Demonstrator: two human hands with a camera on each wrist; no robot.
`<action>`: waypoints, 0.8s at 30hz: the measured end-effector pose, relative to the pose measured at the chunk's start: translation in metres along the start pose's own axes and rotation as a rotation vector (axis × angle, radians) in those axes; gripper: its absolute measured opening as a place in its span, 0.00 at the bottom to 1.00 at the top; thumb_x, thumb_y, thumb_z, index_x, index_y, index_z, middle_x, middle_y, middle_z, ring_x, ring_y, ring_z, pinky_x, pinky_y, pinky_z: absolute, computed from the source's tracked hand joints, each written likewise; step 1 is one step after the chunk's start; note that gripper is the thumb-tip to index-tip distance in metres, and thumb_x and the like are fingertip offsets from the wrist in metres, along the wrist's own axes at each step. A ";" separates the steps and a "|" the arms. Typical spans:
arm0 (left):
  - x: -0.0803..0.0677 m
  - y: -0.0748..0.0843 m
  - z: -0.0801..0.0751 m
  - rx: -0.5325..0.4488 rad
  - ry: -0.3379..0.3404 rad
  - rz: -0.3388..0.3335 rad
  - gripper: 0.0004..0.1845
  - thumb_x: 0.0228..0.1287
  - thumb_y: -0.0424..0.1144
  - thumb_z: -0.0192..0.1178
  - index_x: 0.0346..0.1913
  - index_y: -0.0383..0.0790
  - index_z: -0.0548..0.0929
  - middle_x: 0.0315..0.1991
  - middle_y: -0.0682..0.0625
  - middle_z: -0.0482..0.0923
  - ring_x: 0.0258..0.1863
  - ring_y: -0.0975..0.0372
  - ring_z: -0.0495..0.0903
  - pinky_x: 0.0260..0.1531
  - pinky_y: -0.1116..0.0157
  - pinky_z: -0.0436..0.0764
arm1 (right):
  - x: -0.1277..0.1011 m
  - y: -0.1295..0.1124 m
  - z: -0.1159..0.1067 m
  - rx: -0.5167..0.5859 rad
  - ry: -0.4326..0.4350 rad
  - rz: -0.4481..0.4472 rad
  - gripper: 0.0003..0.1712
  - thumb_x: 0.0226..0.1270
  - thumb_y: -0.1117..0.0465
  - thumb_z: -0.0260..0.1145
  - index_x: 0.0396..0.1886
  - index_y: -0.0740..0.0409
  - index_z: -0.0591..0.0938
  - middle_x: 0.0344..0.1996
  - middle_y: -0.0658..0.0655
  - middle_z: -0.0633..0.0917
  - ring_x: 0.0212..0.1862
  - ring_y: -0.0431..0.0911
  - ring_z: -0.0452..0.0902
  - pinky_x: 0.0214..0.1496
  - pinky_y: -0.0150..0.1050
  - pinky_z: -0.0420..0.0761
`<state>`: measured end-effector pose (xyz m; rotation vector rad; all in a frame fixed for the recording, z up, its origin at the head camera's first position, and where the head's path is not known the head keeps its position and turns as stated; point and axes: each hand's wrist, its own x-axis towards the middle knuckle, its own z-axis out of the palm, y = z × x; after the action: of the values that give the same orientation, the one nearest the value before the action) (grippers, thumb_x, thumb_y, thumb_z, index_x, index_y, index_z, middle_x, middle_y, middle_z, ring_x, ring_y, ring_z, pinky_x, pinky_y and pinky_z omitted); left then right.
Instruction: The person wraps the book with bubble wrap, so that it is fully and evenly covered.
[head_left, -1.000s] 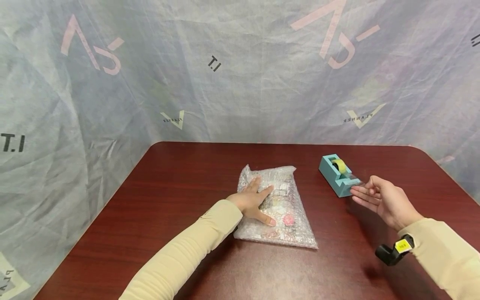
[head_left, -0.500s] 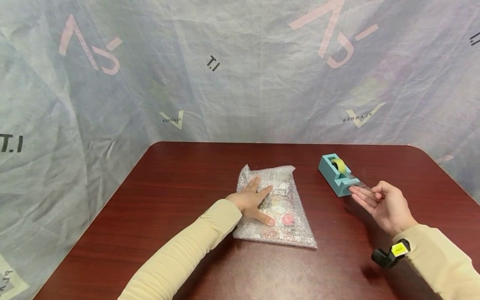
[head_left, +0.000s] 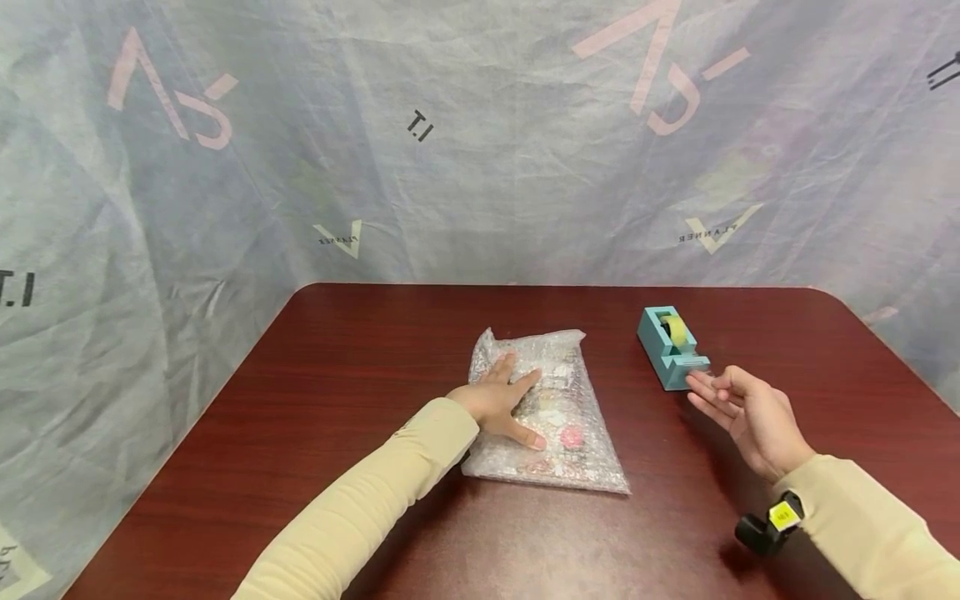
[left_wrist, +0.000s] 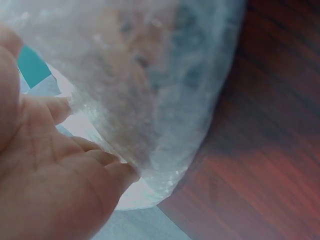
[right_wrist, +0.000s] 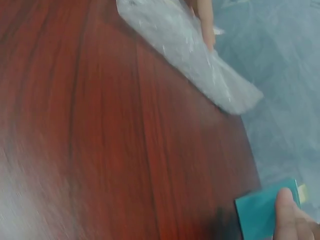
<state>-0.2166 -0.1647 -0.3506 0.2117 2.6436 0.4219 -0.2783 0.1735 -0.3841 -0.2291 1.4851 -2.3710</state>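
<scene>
One right hand (head_left: 738, 407), fingers loosely spread and holding nothing, sits just beside the tape dispenser (head_left: 670, 346), whose long axis points toward it; the left hand (head_left: 501, 400) lies flat on the bubble-wrap parcel (head_left: 558, 417).

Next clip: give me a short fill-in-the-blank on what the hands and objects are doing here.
1. The left hand presses flat on the ______-wrap package.
2. The right hand is at the near end of the teal tape ______.
3. The roll of tape in it is ______ in colour.
4. Everything lies on a dark red ______ table.

Missing words: bubble; dispenser; yellow; wooden
</scene>
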 end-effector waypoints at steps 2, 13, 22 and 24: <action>0.000 -0.001 0.000 0.003 0.003 -0.003 0.56 0.63 0.60 0.69 0.84 0.53 0.44 0.81 0.39 0.24 0.80 0.53 0.27 0.78 0.52 0.41 | 0.000 0.003 0.004 -0.006 0.013 -0.003 0.24 0.75 0.71 0.40 0.21 0.58 0.76 0.43 0.48 0.89 0.48 0.40 0.87 0.49 0.36 0.85; 0.000 0.000 0.002 0.001 0.004 0.002 0.56 0.63 0.60 0.69 0.84 0.53 0.44 0.82 0.40 0.25 0.81 0.53 0.28 0.78 0.52 0.42 | 0.011 0.009 0.017 -0.015 0.002 -0.031 0.22 0.77 0.67 0.42 0.23 0.58 0.75 0.44 0.47 0.87 0.51 0.39 0.85 0.52 0.34 0.84; 0.001 0.000 -0.001 0.005 0.011 0.001 0.56 0.63 0.60 0.69 0.84 0.54 0.44 0.82 0.40 0.25 0.81 0.53 0.28 0.78 0.51 0.42 | 0.016 0.011 0.010 -0.370 0.036 0.147 0.16 0.72 0.69 0.50 0.22 0.58 0.74 0.55 0.52 0.80 0.48 0.29 0.82 0.52 0.35 0.84; 0.001 0.000 -0.002 0.006 0.014 0.002 0.56 0.63 0.60 0.69 0.84 0.54 0.44 0.82 0.40 0.25 0.81 0.53 0.28 0.78 0.51 0.42 | 0.019 0.011 0.009 -0.402 0.049 0.178 0.16 0.71 0.69 0.52 0.22 0.57 0.76 0.46 0.48 0.82 0.46 0.30 0.82 0.50 0.34 0.84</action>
<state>-0.2181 -0.1646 -0.3492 0.2137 2.6593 0.4173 -0.2906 0.1548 -0.3908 -0.1263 1.9111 -1.9372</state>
